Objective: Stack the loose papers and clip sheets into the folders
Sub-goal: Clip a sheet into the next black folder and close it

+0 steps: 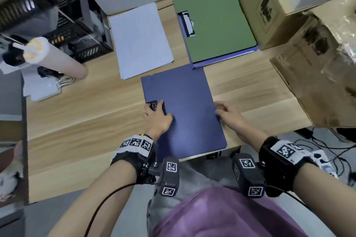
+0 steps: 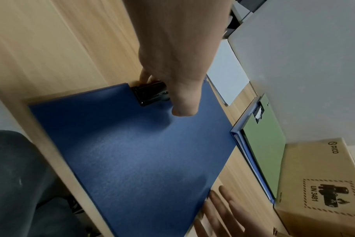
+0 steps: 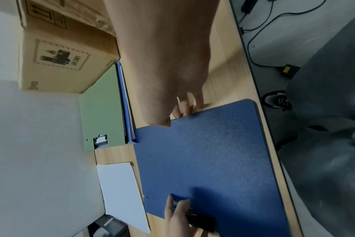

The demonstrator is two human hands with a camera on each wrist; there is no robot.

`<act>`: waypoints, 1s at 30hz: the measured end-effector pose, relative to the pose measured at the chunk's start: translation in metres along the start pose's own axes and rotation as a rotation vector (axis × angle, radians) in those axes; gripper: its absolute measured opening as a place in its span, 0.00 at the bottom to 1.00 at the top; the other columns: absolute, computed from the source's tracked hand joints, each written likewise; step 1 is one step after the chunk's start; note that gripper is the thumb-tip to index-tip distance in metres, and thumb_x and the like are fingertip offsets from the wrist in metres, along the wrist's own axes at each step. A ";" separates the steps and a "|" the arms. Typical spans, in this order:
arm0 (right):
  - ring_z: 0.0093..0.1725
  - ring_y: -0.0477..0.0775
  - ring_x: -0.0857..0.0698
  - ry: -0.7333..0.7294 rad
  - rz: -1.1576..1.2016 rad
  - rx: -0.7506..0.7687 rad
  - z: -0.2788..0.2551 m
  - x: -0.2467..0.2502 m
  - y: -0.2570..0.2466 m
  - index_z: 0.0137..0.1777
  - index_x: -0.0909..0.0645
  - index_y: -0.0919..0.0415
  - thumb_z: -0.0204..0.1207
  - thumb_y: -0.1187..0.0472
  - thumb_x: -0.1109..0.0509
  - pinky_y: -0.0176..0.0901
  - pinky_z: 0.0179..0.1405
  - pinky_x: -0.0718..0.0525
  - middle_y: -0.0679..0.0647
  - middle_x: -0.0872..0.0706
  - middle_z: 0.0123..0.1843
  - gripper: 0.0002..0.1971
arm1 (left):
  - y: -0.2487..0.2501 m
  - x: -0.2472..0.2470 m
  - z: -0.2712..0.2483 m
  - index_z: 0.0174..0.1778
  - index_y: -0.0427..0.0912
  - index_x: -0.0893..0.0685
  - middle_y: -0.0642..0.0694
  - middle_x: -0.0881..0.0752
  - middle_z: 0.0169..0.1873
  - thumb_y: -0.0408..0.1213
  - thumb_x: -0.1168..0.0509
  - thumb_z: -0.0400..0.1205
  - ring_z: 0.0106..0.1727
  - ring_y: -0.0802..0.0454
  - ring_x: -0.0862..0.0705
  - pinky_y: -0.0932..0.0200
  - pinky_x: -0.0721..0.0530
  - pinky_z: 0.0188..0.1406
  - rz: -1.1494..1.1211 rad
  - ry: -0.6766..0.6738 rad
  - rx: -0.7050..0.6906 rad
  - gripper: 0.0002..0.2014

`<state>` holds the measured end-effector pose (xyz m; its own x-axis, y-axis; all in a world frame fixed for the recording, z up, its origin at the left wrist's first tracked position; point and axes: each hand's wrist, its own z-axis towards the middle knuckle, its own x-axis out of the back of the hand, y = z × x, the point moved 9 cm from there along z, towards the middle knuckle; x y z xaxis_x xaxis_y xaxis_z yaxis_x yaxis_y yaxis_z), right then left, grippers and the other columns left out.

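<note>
Blue folder [image 1: 183, 109] is lying closed and flat on the wooden desk [image 1: 86, 121], near the front edge, with its near right corner hanging slightly past that edge. Its long axis is running away from the person, tilted a little so the far end is leaning to the left. A black clip [image 1: 153, 105] is sitting in a notch on the folder's left long edge.

Left hand [image 1: 157, 117] is reaching forward, palm down, wrist raised over the folder's left side. Its thumb is pressing on the blue cover just beside the clip, and fingers [image 2: 145, 77] are curling down round the clip's outer side at the desk, so the hand is pinching the clip.

Right hand [image 1: 226, 112] is lying at the folder's right long edge, about level with the left hand. Its thumb is resting on top of the cover while its fingers [image 3: 199, 99] are curling beside and under the edge, gripping that edge.

Farther back, a stack of white papers [image 1: 140, 40] is lying on the desk just left of the blue folder's far corner, long axis roughly parallel. A green folder [image 1: 213, 19] is resting on another blue folder [image 1: 225, 59] at the back right, just beside a cardboard box [image 1: 265, 2]. A second, larger cardboard box [image 1: 317, 75] is standing at the right.
</note>
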<state>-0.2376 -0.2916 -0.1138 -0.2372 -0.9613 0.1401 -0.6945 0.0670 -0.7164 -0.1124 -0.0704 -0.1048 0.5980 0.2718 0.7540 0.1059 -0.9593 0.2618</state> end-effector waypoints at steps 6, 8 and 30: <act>0.43 0.46 0.19 0.062 0.052 -0.068 0.006 -0.011 -0.006 0.63 0.22 0.55 0.80 0.62 0.40 0.38 0.38 0.26 0.50 0.15 0.53 0.13 | -0.025 0.011 0.007 0.82 0.51 0.37 0.42 0.44 0.78 0.45 0.44 0.82 0.76 0.36 0.35 0.46 0.35 0.78 -0.037 -0.033 0.014 0.29; 0.45 0.50 0.20 0.086 0.029 -0.096 0.008 -0.019 -0.006 0.61 0.23 0.55 0.78 0.61 0.39 0.41 0.41 0.26 0.51 0.17 0.52 0.12 | -0.039 0.016 0.009 0.80 0.48 0.32 0.42 0.40 0.74 0.45 0.44 0.82 0.73 0.37 0.29 0.48 0.32 0.77 -0.088 -0.029 0.029 0.27; 0.30 0.49 0.32 -0.188 -0.213 0.060 -0.063 -0.114 -0.134 0.42 0.27 0.53 0.84 0.60 0.40 0.36 0.31 0.24 0.49 0.28 0.31 0.08 | -0.061 0.106 0.007 0.52 0.44 0.20 0.47 0.17 0.48 0.55 0.41 0.81 0.43 0.43 0.16 0.59 0.22 0.34 -0.314 -0.320 -0.094 0.18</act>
<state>-0.1603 -0.1739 0.0087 0.0442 -0.9851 0.1665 -0.6721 -0.1526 -0.7246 -0.0497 0.0159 -0.0452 0.7652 0.4970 0.4091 0.2577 -0.8189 0.5128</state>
